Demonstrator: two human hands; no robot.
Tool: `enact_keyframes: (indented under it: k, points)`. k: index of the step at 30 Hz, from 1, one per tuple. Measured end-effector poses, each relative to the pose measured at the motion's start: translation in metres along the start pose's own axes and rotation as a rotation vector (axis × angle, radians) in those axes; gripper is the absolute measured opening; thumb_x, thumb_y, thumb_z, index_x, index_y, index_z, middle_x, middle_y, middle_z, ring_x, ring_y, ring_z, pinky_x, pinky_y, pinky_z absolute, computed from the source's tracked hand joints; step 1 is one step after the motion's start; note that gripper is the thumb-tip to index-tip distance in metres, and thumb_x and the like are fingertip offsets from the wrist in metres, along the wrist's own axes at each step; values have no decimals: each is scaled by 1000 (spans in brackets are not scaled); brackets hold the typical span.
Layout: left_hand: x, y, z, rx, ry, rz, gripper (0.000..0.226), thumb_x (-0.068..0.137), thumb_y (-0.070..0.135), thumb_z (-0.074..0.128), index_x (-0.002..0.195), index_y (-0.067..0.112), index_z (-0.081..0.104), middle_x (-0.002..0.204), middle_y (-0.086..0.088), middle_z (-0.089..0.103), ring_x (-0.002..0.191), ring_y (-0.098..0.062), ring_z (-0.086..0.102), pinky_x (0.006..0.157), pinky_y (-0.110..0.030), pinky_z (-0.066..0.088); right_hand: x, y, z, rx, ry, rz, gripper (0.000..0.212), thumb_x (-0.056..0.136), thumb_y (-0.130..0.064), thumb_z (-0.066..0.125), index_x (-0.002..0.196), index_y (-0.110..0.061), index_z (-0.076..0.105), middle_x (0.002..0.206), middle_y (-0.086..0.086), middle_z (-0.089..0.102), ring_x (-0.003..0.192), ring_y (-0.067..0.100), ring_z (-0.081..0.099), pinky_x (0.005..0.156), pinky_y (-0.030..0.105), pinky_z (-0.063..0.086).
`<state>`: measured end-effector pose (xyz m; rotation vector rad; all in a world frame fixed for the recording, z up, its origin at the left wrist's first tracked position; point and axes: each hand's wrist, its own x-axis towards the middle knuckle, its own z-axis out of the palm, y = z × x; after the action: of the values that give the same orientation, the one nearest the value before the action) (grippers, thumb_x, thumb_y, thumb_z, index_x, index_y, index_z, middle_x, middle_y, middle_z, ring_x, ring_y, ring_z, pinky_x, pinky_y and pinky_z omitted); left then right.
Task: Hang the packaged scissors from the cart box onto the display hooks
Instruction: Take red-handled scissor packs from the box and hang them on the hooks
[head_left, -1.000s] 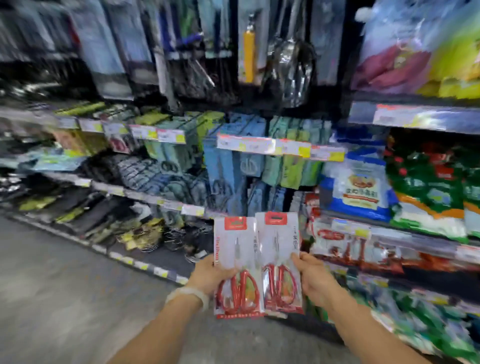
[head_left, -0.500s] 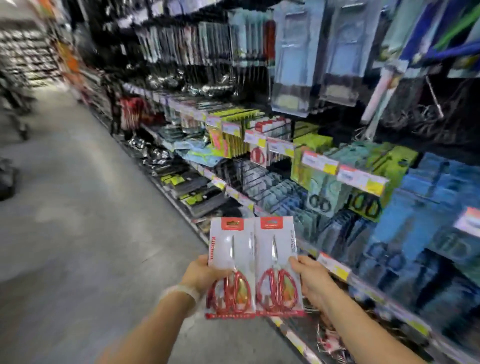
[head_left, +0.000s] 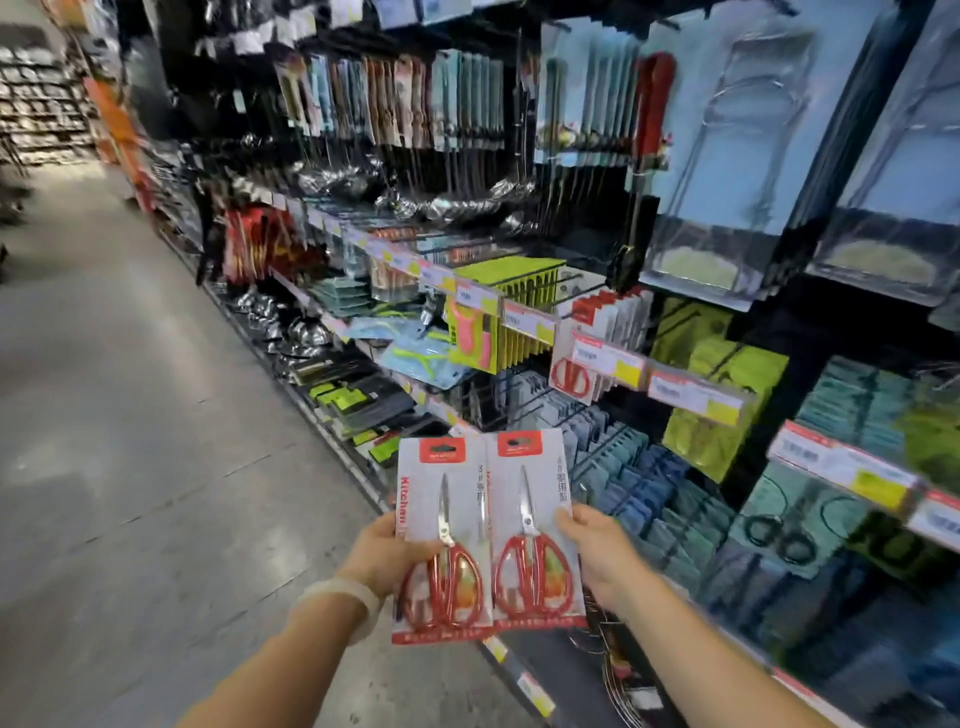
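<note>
I hold two packs of red-handled kitchen scissors upright, side by side, in front of the shelf. My left hand (head_left: 382, 558) grips the left pack (head_left: 441, 540) by its left edge. My right hand (head_left: 597, 556) grips the right pack (head_left: 535, 530) by its right edge. Each pack is a white card with a red hang tab on top. Up on the display, a row of matching red-and-white scissor packs (head_left: 597, 338) hangs on a hook (head_left: 582, 291). The cart box is out of view.
Shelving runs along the right, full of hanging utensils, green packs (head_left: 519, 317), blue and teal scissor packs (head_left: 654, 493) and price-tag rails (head_left: 696, 395). Grey aisle floor (head_left: 130, 441) spreads to the left. More store shelving (head_left: 41, 98) stands far back left.
The view has swung left along the aisle and moved closer to the shelf; the matching red scissor packs on the hook now show larger. Both hands still hold the two packs.
</note>
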<state>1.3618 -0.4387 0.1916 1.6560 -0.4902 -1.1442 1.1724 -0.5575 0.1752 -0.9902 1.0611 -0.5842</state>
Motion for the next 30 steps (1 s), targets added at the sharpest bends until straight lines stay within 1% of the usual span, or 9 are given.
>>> enact_keyframes:
  k: [2, 6, 10, 17, 23, 25, 27, 29, 30]
  points:
    - [36, 17, -17, 20, -47, 9, 33, 78, -8, 68, 108, 3, 63, 97, -20, 73, 86, -35, 70, 81, -47, 57, 21, -7, 19, 29, 49, -10, 17, 95, -12, 49, 103, -3, 61, 85, 13, 71, 68, 25, 68, 62, 35, 55]
    - [96, 56, -45, 109, -168, -7, 28, 79, -6, 67, 104, 7, 64, 95, -18, 74, 88, -35, 71, 87, -51, 54, 57, -18, 54, 50, 176, 8, 21, 95, -16, 51, 103, 1, 58, 87, 15, 69, 75, 28, 67, 73, 41, 56]
    - [147, 80, -60, 133, -235, -3, 27, 78, -9, 67, 100, 7, 67, 97, -19, 73, 90, -36, 70, 88, -51, 53, 86, -27, 79, 117, 278, -2, 16, 96, -15, 48, 97, -3, 59, 86, 12, 68, 75, 27, 66, 67, 36, 55]
    - [209, 84, -55, 142, -378, -70, 26, 78, -10, 66, 98, 6, 67, 96, -21, 73, 92, -41, 69, 90, -57, 51, 126, -36, 80, 149, 495, 6, 16, 94, -17, 53, 96, -4, 62, 92, 16, 70, 87, 34, 67, 87, 50, 54]
    - [255, 110, -48, 135, -394, -36, 31, 79, -8, 66, 108, 2, 64, 94, -22, 73, 81, -36, 71, 69, -40, 58, 161, -74, 81, 170, 482, -49, 15, 97, -16, 47, 103, -5, 57, 88, 7, 65, 67, 14, 64, 48, 23, 52]
    - [269, 122, -45, 106, -407, -27, 27, 79, -9, 64, 104, 2, 64, 91, -24, 72, 73, -34, 71, 58, -36, 59, 169, -85, 81, 179, 474, -88, 17, 98, -18, 46, 106, -6, 54, 99, 5, 64, 72, 10, 61, 62, 23, 53]
    - [280, 132, -41, 83, -425, -17, 25, 79, -9, 64, 98, 6, 64, 89, -24, 73, 74, -34, 70, 55, -35, 59, 177, -95, 79, 221, 493, -148, 28, 97, -19, 48, 122, -5, 51, 124, 4, 55, 97, 16, 60, 92, 29, 44]
    - [293, 136, -39, 79, -442, -18, 30, 75, -8, 68, 102, 3, 64, 92, -24, 73, 81, -37, 70, 67, -42, 59, 186, -97, 78, 266, 527, -199, 50, 95, -20, 51, 140, -3, 37, 145, 7, 40, 130, 24, 43, 111, 37, 28]
    - [300, 137, -38, 91, -462, -21, 38, 71, -7, 71, 107, 0, 63, 94, -24, 72, 85, -39, 70, 75, -47, 58, 189, -97, 79, 260, 550, -200, 54, 94, -21, 53, 142, -3, 35, 147, 7, 37, 135, 25, 37, 114, 39, 25]
